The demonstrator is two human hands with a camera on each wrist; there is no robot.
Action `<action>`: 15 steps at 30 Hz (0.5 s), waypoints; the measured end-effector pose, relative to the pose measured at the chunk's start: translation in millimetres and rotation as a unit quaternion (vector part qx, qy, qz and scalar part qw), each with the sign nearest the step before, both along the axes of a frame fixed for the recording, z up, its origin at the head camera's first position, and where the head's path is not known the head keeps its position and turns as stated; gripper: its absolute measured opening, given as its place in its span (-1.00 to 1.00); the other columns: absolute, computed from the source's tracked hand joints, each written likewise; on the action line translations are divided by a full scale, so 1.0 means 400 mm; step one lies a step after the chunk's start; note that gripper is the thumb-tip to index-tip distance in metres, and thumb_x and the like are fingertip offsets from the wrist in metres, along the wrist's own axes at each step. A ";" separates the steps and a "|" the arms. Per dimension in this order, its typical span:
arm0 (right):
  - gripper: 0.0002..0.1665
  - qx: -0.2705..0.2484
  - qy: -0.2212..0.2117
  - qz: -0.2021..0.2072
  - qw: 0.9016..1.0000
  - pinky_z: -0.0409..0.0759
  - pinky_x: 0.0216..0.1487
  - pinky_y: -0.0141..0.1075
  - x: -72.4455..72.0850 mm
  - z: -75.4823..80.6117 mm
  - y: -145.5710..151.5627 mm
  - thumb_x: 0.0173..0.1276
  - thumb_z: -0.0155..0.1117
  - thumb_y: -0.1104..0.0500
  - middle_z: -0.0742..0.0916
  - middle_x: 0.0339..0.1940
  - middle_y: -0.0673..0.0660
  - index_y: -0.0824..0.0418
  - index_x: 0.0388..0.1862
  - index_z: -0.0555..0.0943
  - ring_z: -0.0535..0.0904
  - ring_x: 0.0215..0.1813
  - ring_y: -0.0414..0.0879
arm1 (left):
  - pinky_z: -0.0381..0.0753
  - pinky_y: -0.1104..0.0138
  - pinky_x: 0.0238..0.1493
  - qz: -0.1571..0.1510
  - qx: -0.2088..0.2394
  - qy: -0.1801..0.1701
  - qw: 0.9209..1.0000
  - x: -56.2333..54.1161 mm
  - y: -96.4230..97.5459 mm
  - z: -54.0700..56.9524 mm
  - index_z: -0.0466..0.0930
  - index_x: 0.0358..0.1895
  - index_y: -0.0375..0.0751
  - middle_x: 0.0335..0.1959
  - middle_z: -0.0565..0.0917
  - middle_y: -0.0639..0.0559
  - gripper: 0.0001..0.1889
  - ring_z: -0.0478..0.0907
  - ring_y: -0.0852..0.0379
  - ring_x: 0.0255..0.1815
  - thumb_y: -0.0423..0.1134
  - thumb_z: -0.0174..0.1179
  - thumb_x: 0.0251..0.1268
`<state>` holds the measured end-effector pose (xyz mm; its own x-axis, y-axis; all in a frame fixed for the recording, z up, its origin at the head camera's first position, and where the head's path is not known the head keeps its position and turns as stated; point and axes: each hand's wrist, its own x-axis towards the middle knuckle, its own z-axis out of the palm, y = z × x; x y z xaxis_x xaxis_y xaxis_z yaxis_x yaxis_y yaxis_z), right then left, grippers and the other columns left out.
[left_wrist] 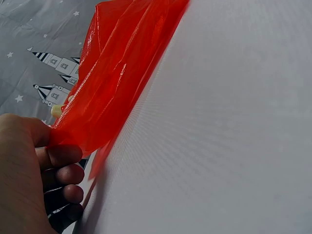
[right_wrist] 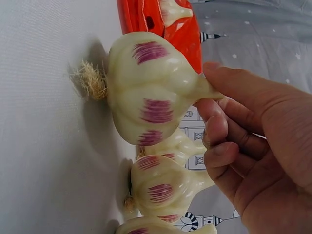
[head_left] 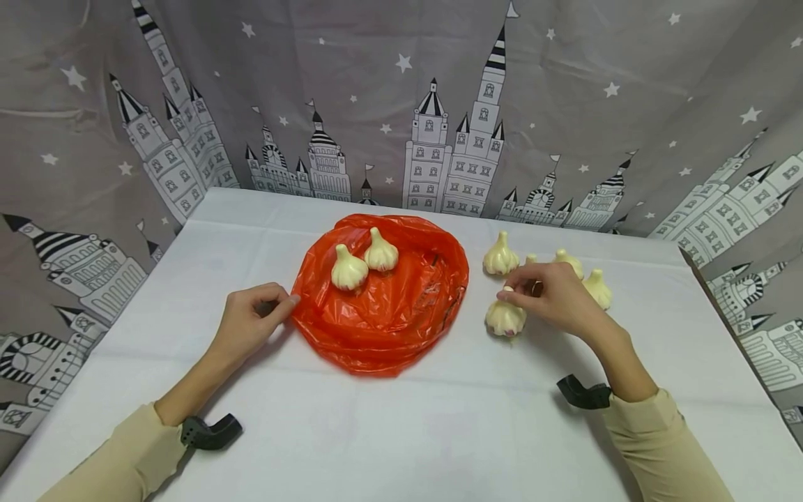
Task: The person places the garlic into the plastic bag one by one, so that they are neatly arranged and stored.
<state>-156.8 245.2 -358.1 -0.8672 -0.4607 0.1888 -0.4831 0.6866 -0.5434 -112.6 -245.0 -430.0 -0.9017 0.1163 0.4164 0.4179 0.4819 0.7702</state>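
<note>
A red plastic bag lies spread open on the table, its rim rolled into a round shape. Two garlic bulbs sit inside it toward the back left. My left hand pinches the bag's left edge between thumb and index finger, the other fingers curled below, as the left wrist view shows. To the right of the bag, my right hand pinches the stem of a garlic bulb with thumb and fingertips. That bulb is upright, its tuft of roots pointing down close over the white cloth.
Several more garlic bulbs stand behind and beside my right hand, among them one bulb at the back and another bulb at the right. A white cloth covers the table. Behind it hangs a grey curtain printed with castles and stars.
</note>
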 end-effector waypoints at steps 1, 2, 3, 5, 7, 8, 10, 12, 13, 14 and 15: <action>-0.92 -0.002 0.000 -0.001 1.000 0.52 -0.35 -0.40 0.001 0.000 0.000 0.35 0.55 0.14 0.67 -0.50 -0.08 0.06 -0.31 0.77 0.55 -0.41 -0.17 | 0.47 0.49 -0.36 -0.001 0.000 0.000 1.000 0.000 0.001 0.001 0.66 -0.50 -0.05 -0.52 0.63 0.05 -0.72 0.49 0.25 -0.47 -0.46 0.35 0.37; -0.91 -0.003 0.002 -0.002 1.000 0.52 -0.35 -0.41 0.001 0.001 0.001 0.35 0.56 0.13 0.67 -0.50 -0.08 0.06 -0.31 0.77 0.55 -0.41 -0.17 | 0.47 0.49 -0.36 -0.001 0.000 0.000 1.000 0.000 0.002 0.000 0.66 -0.49 -0.05 -0.52 0.63 0.05 -0.72 0.49 0.25 -0.47 -0.46 0.35 0.36; -0.92 -0.004 0.003 -0.004 1.000 0.52 -0.35 -0.41 0.001 0.001 0.001 0.34 0.56 0.14 0.67 -0.50 -0.08 0.06 -0.30 0.78 0.55 -0.41 -0.17 | 0.48 0.49 -0.36 -0.001 -0.002 0.000 1.000 0.000 0.002 0.001 0.66 -0.49 -0.05 -0.52 0.63 0.06 -0.72 0.49 0.25 -0.47 -0.46 0.35 0.37; -0.92 -0.007 0.010 -0.008 1.000 0.52 -0.35 -0.41 0.003 0.002 0.000 0.33 0.58 0.15 0.67 -0.51 -0.08 0.07 -0.30 0.79 0.55 -0.41 -0.17 | 0.48 0.48 -0.36 -0.001 -0.003 0.000 1.000 0.001 0.003 0.002 0.66 -0.49 -0.05 -0.52 0.63 0.07 -0.72 0.49 0.25 -0.46 -0.46 0.36 0.37; -0.91 -0.011 0.020 -0.016 1.000 0.52 -0.36 -0.42 0.005 0.006 -0.002 0.31 0.59 0.15 0.67 -0.52 -0.09 0.08 -0.30 0.79 0.55 -0.42 -0.17 | 0.47 0.48 -0.36 -0.001 -0.005 0.002 1.000 0.001 0.003 0.002 0.66 -0.50 -0.04 -0.52 0.64 0.07 -0.72 0.49 0.25 -0.46 -0.46 0.36 0.37; -0.91 -0.013 0.027 -0.020 0.999 0.52 -0.36 -0.42 0.006 0.008 -0.004 0.30 0.59 0.15 0.67 -0.52 -0.09 0.08 -0.30 0.79 0.56 -0.43 -0.17 | 0.47 0.48 -0.36 0.000 -0.006 0.003 1.000 0.001 0.002 0.001 0.66 -0.50 -0.04 -0.52 0.64 0.07 -0.72 0.49 0.25 -0.46 -0.46 0.36 0.36; -0.90 -0.017 0.040 -0.028 0.999 0.53 -0.36 -0.43 0.007 0.016 -0.008 0.30 0.60 0.14 0.67 -0.54 -0.11 0.06 -0.31 0.79 0.57 -0.44 -0.17 | 0.46 0.48 -0.36 0.002 -0.005 0.003 1.000 0.001 0.001 0.000 0.66 -0.50 -0.04 -0.52 0.63 0.07 -0.71 0.48 0.25 -0.47 -0.46 0.36 0.36; -0.90 -0.023 0.051 -0.033 0.998 0.52 -0.36 -0.44 0.006 0.025 -0.014 0.30 0.60 0.13 0.67 -0.55 -0.11 0.05 -0.32 0.78 0.58 -0.44 -0.17 | 0.46 0.48 -0.37 0.002 -0.004 0.003 1.000 0.001 0.000 0.000 0.65 -0.51 -0.04 -0.53 0.63 0.07 -0.71 0.48 0.25 -0.47 -0.47 0.36 0.36; -0.89 -0.026 0.056 -0.035 0.997 0.52 -0.36 -0.45 0.005 0.029 -0.018 0.29 0.60 0.13 0.67 -0.55 -0.12 0.05 -0.33 0.78 0.58 -0.45 -0.17 | 0.45 0.47 -0.37 0.003 -0.003 0.004 1.000 0.001 0.000 0.000 0.65 -0.51 -0.04 -0.53 0.62 0.07 -0.71 0.48 0.25 -0.47 -0.47 0.36 0.36; -0.89 -0.028 0.061 -0.036 0.997 0.52 -0.36 -0.46 0.004 0.034 -0.021 0.29 0.61 0.13 0.67 -0.55 -0.12 0.04 -0.33 0.78 0.59 -0.45 -0.17 | 0.45 0.47 -0.37 0.003 -0.003 0.004 1.000 0.000 0.000 -0.001 0.65 -0.51 -0.03 -0.53 0.62 0.08 -0.71 0.47 0.25 -0.47 -0.47 0.36 0.36; -0.88 -0.031 0.065 -0.038 0.997 0.52 -0.36 -0.46 0.003 0.038 -0.024 0.29 0.61 0.13 0.67 -0.55 -0.12 0.04 -0.33 0.77 0.59 -0.45 -0.17 | 0.45 0.47 -0.37 0.002 -0.002 0.005 1.000 0.000 0.000 -0.001 0.65 -0.51 -0.04 -0.54 0.62 0.08 -0.71 0.47 0.25 -0.48 -0.47 0.36 0.35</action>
